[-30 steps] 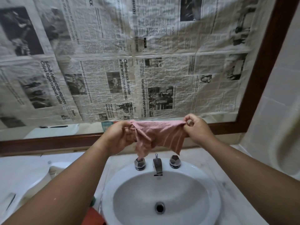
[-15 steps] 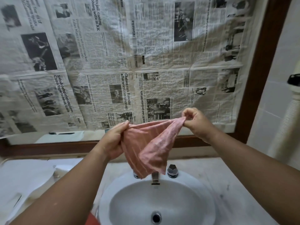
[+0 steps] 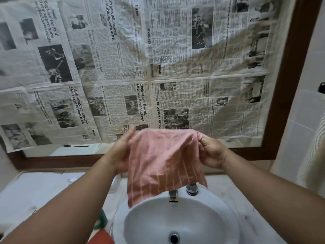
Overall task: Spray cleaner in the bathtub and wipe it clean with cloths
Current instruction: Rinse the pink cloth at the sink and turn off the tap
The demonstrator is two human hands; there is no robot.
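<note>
A pink striped cloth (image 3: 163, 162) hangs spread out above a white washbasin (image 3: 179, 219). My left hand (image 3: 119, 154) grips its upper left corner, partly behind the fabric. My right hand (image 3: 211, 154) pinches the upper right corner. The cloth's lower edge covers the left tap handle and reaches the basin's back rim. No bathtub and no spray bottle show clearly in this view.
A chrome faucet (image 3: 173, 195) and right tap handle (image 3: 192, 189) stand behind the basin. Newspaper (image 3: 158, 71) covers the wood-framed mirror (image 3: 288, 95). A marble counter (image 3: 225, 189) surrounds the basin. A green and red object (image 3: 101, 228) sits at the lower left. White tiled wall (image 3: 302, 131) is on the right.
The cloth has gone from bunched to spread flat between my hands. My view has tilted up, showing more newspaper and less basin.
</note>
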